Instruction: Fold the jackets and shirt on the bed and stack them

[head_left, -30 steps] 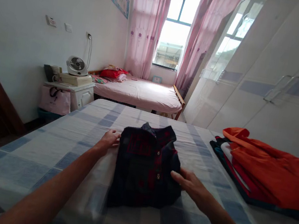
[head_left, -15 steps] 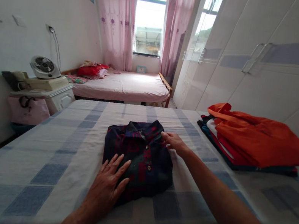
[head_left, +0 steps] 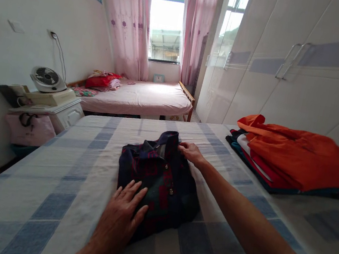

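A dark plaid shirt in navy, green and red lies folded on the bed, its collar pointing away from me and its buttons facing up. My left hand rests flat on the shirt's lower left part with the fingers spread. At the collar's right side, my right hand pinches the cloth near the shoulder. The collar stands raised on that side, and a grey patch of the inside shows in the neck opening.
The bed has a blue and white checked sheet. To the right lies a stack of folded clothes with an orange garment on top. A white wardrobe stands behind it. A small fan sits on a cabinet at left.
My right hand has shifted slightly left, and the collar's right side has risen, opening the neck wider. My left hand stays spread on the shirt.
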A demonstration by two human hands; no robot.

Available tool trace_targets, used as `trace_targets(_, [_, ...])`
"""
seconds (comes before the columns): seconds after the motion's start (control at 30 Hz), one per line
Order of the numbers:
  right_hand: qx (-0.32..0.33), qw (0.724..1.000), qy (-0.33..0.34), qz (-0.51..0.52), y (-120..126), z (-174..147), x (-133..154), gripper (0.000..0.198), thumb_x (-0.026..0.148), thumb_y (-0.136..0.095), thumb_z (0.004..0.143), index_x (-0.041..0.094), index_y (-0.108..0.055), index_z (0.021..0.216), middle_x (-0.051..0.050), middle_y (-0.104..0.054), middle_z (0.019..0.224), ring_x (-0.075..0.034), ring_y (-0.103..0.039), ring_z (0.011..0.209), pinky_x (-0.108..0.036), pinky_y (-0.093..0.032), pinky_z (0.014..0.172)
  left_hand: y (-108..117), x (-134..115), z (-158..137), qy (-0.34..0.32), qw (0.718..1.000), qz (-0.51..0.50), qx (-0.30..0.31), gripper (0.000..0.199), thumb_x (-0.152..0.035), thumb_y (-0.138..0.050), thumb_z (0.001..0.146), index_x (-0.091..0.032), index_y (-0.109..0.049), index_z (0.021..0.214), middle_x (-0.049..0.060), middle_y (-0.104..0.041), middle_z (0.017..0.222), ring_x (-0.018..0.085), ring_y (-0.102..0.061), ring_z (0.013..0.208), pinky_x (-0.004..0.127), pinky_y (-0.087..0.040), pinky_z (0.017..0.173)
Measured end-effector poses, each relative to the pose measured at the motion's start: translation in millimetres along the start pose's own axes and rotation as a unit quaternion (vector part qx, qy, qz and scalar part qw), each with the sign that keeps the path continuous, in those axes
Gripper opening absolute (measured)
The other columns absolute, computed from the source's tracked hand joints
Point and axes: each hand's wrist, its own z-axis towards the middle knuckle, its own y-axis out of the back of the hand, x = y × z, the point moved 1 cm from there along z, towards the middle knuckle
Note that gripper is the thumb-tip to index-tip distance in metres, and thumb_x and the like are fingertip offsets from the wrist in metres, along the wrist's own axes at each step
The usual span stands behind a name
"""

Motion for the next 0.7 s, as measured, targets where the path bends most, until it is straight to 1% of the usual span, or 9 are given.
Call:
trace_targets(0.1, [-0.018, 0.999, -0.013, -0.026, 19, -35, -16, 0.016, 0.030, -0.058, 0.080, 0.016, -0.064, 0.086, -0.002, -0.067, 0.078, -0.011, -0.059, 0.064, -0.020, -0.041, 0.053, 20, -1, 28, 0.001, 0.998, -0.050, -0.038, 0.037, -0.038, -0.042, 0.091, -0.024, -0.064, 0.117, 0.008, -0.057, 0.133, 0.027, -0.047, 0.127, 0.048, -0.040, 0.106])
trace_targets(0.2, [0.008, 0.998, -0.024, -0.056, 34, -81, -26, 0.026, 0.039, -0.051, 0.084, 0.016, -0.063, 0.086, -0.005, -0.068, 0.082, -0.012, -0.059, 0.063, -0.021, -0.041, 0.050, 32, -11, 69, -0.056, 0.995, -0.070, -0.050, 0.036, -0.032, -0.039, 0.092, -0.022, -0.065, 0.116, 0.007, -0.055, 0.135, 0.024, -0.043, 0.130, 0.042, -0.034, 0.111])
trace_targets(0.27, [0.043, 0.996, -0.031, -0.071, 39, -111, -28, 0.030, 0.043, -0.050, 0.084, 0.016, -0.064, 0.083, -0.005, -0.068, 0.080, -0.013, -0.059, 0.063, -0.023, -0.043, 0.053, 28, -20, 98, -0.115, 0.990, -0.072, -0.023, 0.036, -0.031, -0.039, 0.093, -0.022, -0.065, 0.116, 0.007, -0.051, 0.139, 0.023, -0.038, 0.134, 0.042, -0.029, 0.113])
trace_targets(0.33, [0.082, 0.994, -0.036, -0.056, 39, -134, -28, 0.031, 0.045, -0.052, 0.083, 0.016, -0.065, 0.087, -0.003, -0.068, 0.081, -0.015, -0.060, 0.070, -0.025, -0.045, 0.061, 15, -25, 124, -0.139, 0.988, -0.067, 0.013, 0.035, -0.033, -0.041, 0.092, -0.024, -0.065, 0.116, 0.005, -0.046, 0.144, 0.025, -0.031, 0.138, 0.045, -0.024, 0.114])
trace_targets(0.37, [0.107, 0.993, -0.037, -0.036, 38, -142, -27, 0.032, 0.045, -0.054, 0.081, 0.017, -0.065, 0.090, -0.003, -0.068, 0.083, -0.016, -0.061, 0.075, -0.026, -0.046, 0.066, 8, -25, 134, -0.127, 0.990, -0.061, 0.029, 0.034, -0.034, -0.042, 0.092, -0.026, -0.065, 0.116, 0.004, -0.044, 0.146, 0.026, -0.028, 0.140, 0.048, -0.022, 0.114])
trace_targets(0.43, [0.161, 0.986, -0.035, 0.010, 36, -153, -24, 0.031, 0.045, -0.058, 0.079, 0.017, -0.066, 0.089, -0.002, -0.067, 0.084, -0.018, -0.061, 0.082, -0.029, -0.046, 0.075, -8, -22, 150, -0.073, 0.995, -0.045, 0.050, 0.034, -0.037, -0.044, 0.091, -0.026, -0.065, 0.116, 0.005, -0.042, 0.147, 0.030, -0.026, 0.140, 0.054, -0.019, 0.113])
trace_targets(0.53, [0.220, 0.973, -0.015, 0.072, 35, -159, -19, 0.025, 0.041, -0.060, 0.078, 0.018, -0.066, 0.085, -0.001, -0.066, 0.084, -0.019, -0.060, 0.085, -0.031, -0.045, 0.081, -23, -12, 159, -0.003, 0.998, -0.028, 0.054, 0.037, -0.038, -0.041, 0.092, -0.025, -0.062, 0.120, 0.009, -0.043, 0.146, 0.034, -0.029, 0.138, 0.061, -0.021, 0.108])
trace_targets(0.63, [0.228, 0.967, 0.023, 0.113, 37, -163, -20, 0.022, 0.037, -0.056, 0.081, 0.020, -0.063, 0.093, -0.001, -0.065, 0.090, -0.018, -0.059, 0.087, -0.031, -0.044, 0.084, -30, -5, 157, 0.012, 0.998, -0.022, 0.049, 0.042, -0.042, -0.039, 0.092, -0.026, -0.057, 0.127, 0.010, -0.040, 0.148, 0.033, -0.027, 0.139, 0.061, -0.020, 0.108])
trace_targets(0.7, [0.210, 0.974, 0.038, 0.071, 37, -168, -25, 0.020, 0.037, -0.052, 0.083, 0.021, -0.060, 0.093, -0.002, -0.064, 0.089, -0.018, -0.059, 0.086, -0.032, -0.045, 0.081, -35, -3, 153, 0.015, 0.999, -0.023, 0.044, 0.045, -0.046, -0.038, 0.092, -0.028, -0.053, 0.130, 0.009, -0.038, 0.149, 0.031, -0.024, 0.141, 0.058, -0.017, 0.110])
